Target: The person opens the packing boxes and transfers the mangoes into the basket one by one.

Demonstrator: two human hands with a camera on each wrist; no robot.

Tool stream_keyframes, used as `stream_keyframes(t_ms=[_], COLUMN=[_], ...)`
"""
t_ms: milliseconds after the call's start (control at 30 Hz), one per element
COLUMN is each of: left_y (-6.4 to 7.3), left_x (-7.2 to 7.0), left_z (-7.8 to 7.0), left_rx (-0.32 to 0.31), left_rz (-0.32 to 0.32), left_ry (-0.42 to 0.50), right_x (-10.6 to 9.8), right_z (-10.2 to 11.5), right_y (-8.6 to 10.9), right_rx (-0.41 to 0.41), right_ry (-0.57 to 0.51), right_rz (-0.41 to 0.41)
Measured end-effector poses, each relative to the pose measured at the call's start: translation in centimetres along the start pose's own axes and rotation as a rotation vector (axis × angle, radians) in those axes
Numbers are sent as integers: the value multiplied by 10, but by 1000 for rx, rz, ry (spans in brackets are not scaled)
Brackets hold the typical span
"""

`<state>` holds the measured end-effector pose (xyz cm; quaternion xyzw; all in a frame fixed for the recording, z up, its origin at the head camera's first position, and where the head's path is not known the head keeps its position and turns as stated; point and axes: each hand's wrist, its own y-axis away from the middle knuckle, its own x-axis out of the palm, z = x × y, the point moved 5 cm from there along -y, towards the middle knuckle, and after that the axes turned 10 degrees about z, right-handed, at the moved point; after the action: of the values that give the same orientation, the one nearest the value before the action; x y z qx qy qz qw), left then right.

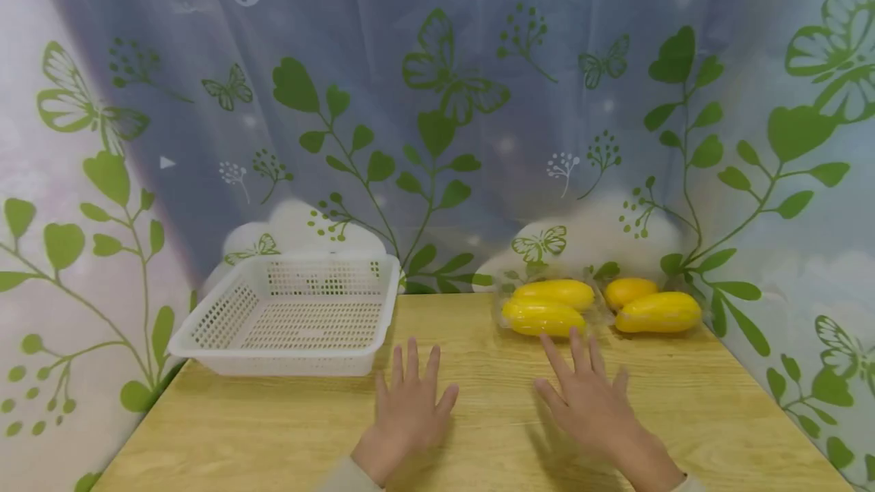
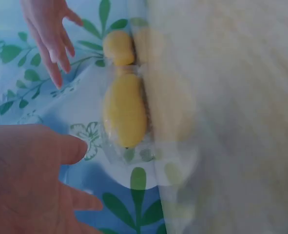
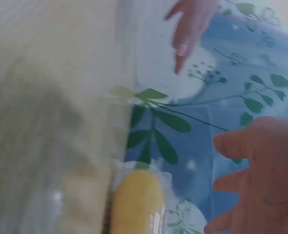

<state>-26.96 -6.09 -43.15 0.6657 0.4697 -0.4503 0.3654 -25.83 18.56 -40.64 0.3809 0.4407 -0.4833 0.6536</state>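
My left hand [image 1: 410,412] is held over the wooden table with its fingers spread and nothing in it, just to the right of the front of a white plastic basket [image 1: 273,361]. My right hand [image 1: 589,405], fingers also spread, holds nothing. Beyond its fingertips lie two yellow mangoes [image 1: 547,319] in clear plastic wrapping. A second wrapped pair of mangoes [image 1: 658,313] lies to their right. Both wrist views show the hands with straight, apart fingers; a wrapped mango [image 2: 125,111] appears beyond my left hand [image 2: 29,180], and another mango [image 3: 138,202] near my right hand [image 3: 270,180].
The basket, with perforated walls and floor, stands at the table's back left. A blue and white curtain [image 1: 437,173] printed with green leaves and butterflies hangs behind the table [image 1: 492,378] and along both sides.
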Motion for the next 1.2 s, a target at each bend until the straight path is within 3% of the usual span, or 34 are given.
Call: stream_keyframes(t_ms=[167, 333, 433, 567, 767, 1000, 1200], left_y=[-11, -33, -51, -74, -94, -115, -129], left_x=[-13, -23, -23, -21, -18, -6, 2], left_z=[-3, -7, -5, -1, 0, -7, -10], left_rx=[78, 109, 129, 169, 180, 195, 151], left_rz=[32, 60, 70, 96, 91, 57, 44], left_ry=[123, 238, 316, 422, 503, 643, 709], right_x=[-25, -43, -50, -55, -57, -51, -46], right_z=[-14, -44, -61, -80, -97, -116, -126], right_y=[-5, -22, -34, -47, -60, -75, -81], right_rx=[-57, -73, -44, 46, 138, 176, 183], right_ry=[-110, -251, -335, -451, -457, -490, -493], right_rz=[-90, -135, -110, -9, 32, 42, -10])
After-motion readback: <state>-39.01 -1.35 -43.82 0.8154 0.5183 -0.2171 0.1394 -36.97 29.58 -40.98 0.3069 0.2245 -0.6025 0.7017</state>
